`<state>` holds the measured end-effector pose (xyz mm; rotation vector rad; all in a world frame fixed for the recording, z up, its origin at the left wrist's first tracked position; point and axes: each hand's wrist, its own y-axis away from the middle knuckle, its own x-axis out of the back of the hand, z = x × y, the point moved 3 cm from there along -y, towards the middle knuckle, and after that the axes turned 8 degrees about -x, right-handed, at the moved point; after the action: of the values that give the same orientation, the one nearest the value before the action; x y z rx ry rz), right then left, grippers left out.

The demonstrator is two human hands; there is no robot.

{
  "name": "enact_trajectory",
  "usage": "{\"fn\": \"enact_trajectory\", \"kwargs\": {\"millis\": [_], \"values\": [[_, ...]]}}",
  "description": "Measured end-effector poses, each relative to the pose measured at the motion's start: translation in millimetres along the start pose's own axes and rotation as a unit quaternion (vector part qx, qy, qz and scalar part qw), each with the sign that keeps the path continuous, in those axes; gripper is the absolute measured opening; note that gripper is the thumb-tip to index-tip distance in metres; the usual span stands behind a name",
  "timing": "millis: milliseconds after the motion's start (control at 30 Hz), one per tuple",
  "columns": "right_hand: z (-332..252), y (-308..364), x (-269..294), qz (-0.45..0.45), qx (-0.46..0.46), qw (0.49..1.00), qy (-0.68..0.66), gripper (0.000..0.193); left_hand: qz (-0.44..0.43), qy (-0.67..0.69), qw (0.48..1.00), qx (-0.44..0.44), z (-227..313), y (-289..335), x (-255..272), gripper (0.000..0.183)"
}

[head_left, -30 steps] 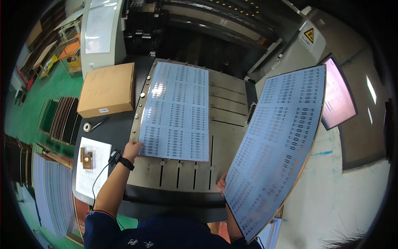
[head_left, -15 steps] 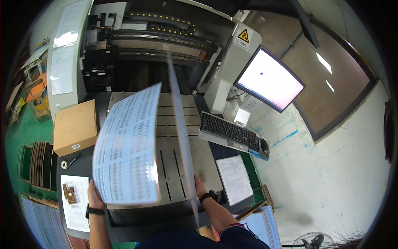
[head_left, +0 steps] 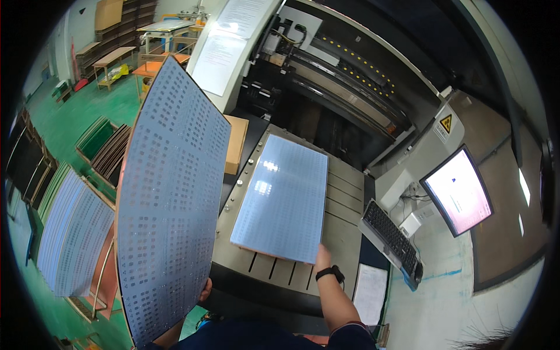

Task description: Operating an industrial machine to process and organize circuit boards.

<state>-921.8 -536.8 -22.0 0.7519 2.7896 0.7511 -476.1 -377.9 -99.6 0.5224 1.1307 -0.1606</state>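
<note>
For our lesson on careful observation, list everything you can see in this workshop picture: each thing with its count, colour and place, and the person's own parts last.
patterned sheet: one, blue-grey, held upright at left
flat panel: one, pale blue, lying on the machine bed
machine bed: one, grey and slotted, centre
cardboard box: one, tan, left of the bed, partly hidden
keyboard: one, black, right of the bed
monitor: one, lit pinkish white, right
paper sheet: one, white, below the keyboard
stacked sheets: count unclear, blue-grey, far left by the green floor
wristwatch: one, black, right wrist
left hand: at the patterned sheet's lower edge, mostly hidden
right hand: on the flat panel's near corner
</note>
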Motion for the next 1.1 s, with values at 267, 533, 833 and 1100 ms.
{"fn": "enact_trajectory", "kwargs": {"millis": [267, 533, 833, 1100], "values": [[18, 20, -55, 0.069, 0.148, 0.766, 0.622, 0.054, -0.054, -0.003, 0.999, 0.001, -5, -4, 2, 0.046], [6, 9, -40, -0.001, 0.203, 0.674, 0.711, 0.062, -0.093, -0.012, 0.996, 0.000, 1, -14, 2, 0.046], [-7, -6, -21, -0.110, 0.207, 0.675, 0.700, 0.055, -0.154, -0.025, 0.988, -0.006, 4, -4, 2, 0.047], [76, 78, -8, 0.068, 0.288, 0.700, 0.650, 0.053, -0.201, -0.038, 0.979, 0.006, 7, -7, 6, 0.048]]}}
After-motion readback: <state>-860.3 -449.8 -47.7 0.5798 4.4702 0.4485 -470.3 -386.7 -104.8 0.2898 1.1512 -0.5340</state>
